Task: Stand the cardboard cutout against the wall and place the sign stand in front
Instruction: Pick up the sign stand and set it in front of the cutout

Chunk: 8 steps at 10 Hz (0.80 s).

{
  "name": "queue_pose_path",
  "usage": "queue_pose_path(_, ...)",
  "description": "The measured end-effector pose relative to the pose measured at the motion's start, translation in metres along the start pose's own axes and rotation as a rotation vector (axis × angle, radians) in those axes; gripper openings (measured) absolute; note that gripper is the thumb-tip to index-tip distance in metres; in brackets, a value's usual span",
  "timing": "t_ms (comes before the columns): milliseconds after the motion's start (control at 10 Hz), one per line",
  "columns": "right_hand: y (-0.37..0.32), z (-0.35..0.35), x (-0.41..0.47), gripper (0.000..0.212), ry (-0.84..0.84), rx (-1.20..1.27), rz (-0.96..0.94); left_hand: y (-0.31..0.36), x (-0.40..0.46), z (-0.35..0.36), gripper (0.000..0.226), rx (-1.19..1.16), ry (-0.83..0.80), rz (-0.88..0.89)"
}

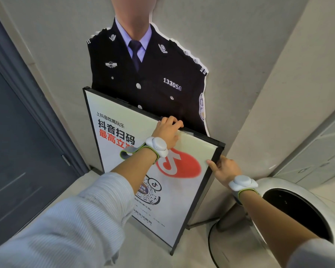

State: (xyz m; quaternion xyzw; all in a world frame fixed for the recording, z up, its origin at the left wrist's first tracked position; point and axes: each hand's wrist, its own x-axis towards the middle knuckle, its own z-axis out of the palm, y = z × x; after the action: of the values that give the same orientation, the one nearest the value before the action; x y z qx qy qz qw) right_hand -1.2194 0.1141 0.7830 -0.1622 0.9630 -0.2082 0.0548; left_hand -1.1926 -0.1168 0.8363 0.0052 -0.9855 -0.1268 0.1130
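A cardboard cutout [147, 74] of a figure in a dark uniform stands upright against the grey wall [230, 55]. In front of it stands the black-framed sign stand [112, 136], a white poster with a red logo and a QR code, its foot on the floor. My left hand [167, 130] grips the sign stand's top edge near the middle. On the frame's right side, just below the top corner, my right hand [225, 168] holds the edge with the thumb on the front. Both wrists carry white trackers.
A dark blue door [17, 142] and its frame fill the left. A round silver bin [298, 192] with a dark opening stands at the lower right, close to the sign's right side, with a black cable [210, 246] on the floor beside it. Grey cabinets [321, 151] sit at the right.
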Motion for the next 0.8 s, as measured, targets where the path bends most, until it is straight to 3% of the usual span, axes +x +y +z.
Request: queue_pose_path(800,0.004,-0.004,0.009,0.05,-0.041,0.011,0.033,0.0,0.009,0.008,0.039,0.041,0.021,0.008)
